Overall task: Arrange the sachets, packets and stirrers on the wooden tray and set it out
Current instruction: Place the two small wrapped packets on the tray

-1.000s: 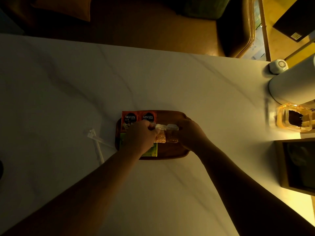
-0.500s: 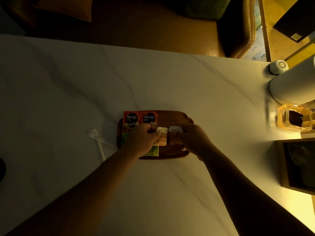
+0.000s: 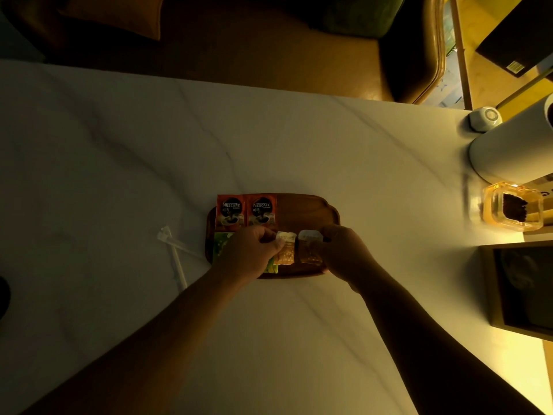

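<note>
Both forearms reach forward over the table (image 3: 119, 151), knuckles up, hands meeting over the near edge of the tray (image 3: 305, 211). The left hand (image 3: 247, 256) curls and pinches the top of one amber packet (image 3: 285, 250); the right hand (image 3: 344, 253) pinches the neighbouring packet (image 3: 308, 248). Beyond the left knuckles lie two red sachets (image 3: 246, 214); a green sachet (image 3: 222, 246) shows under that hand. Well to its left, off the tray, lie the stirrers (image 3: 176, 256).

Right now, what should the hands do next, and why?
Probably lay the two small clear packets flat on the tray. The left hand and right hand each pinch one, and both stirrers lie off the tray.
</note>
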The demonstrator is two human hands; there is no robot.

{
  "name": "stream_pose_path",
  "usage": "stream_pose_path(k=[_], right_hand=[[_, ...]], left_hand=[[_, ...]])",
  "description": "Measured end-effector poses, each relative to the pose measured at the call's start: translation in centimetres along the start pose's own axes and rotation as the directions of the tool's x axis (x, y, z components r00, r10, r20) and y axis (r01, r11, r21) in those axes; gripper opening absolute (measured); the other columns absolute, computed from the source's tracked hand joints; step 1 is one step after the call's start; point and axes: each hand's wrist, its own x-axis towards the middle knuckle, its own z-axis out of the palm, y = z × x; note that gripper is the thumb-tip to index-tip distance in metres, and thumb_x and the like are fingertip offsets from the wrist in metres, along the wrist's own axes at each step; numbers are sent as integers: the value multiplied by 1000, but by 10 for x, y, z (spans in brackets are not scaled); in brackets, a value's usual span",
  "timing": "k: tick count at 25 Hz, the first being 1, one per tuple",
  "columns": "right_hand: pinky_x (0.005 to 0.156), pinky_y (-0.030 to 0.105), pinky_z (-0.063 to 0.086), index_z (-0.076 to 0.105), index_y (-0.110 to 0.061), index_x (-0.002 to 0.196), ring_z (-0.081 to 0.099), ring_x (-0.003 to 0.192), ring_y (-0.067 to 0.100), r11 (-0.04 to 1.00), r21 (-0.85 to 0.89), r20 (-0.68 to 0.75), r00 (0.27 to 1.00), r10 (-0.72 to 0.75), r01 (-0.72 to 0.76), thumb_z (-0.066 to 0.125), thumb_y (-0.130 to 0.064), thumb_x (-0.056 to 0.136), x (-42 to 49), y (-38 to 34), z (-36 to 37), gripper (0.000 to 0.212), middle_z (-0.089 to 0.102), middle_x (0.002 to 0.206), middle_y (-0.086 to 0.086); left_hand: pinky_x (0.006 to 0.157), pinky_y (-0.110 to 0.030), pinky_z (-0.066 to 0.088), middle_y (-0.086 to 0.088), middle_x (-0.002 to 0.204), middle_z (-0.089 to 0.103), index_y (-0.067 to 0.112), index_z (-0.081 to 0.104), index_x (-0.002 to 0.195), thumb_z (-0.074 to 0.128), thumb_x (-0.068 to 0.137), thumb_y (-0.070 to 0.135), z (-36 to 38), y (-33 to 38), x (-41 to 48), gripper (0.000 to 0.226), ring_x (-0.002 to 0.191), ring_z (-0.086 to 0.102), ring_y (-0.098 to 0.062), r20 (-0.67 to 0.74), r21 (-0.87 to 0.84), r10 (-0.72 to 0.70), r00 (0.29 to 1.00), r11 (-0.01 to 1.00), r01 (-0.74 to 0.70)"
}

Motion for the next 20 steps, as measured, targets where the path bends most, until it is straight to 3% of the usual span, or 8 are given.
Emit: stream_pose_path(k=[4,8,20], right_hand=[[58,27,55,68,-20,101,69,74,15,1000,-20,16,1000,22,-21,66,-37,91,-3,1,2,20,72,86,0],[45,16,47,65,-25,95,68,65,13,999,-29,19,999,31,-30,66,-32,92,-7,4,2,7,70,85,-1],[49,22,49,67,-17,104,68,63,17,996,-82,16,1000,26,-25,66,-28,92,-9,2,3,17,69,85,2]], left_hand=[[43,-8,44,12,77,65,29,62,88,64,91,37,4,-3,-2,9,66,65,-2,2,1,13,1000,1000,-13],[43,-6,42,12,78,64,19,67,99,65,92,35,8,-5,-3,18,66,64,-2,4,15,9,1000,1000,-9],[41,-6,40,13,75,63,26,64,90,65,91,38,8,-4,-5,12,65,63,-2,-24,54,14,1000,998,-13]])
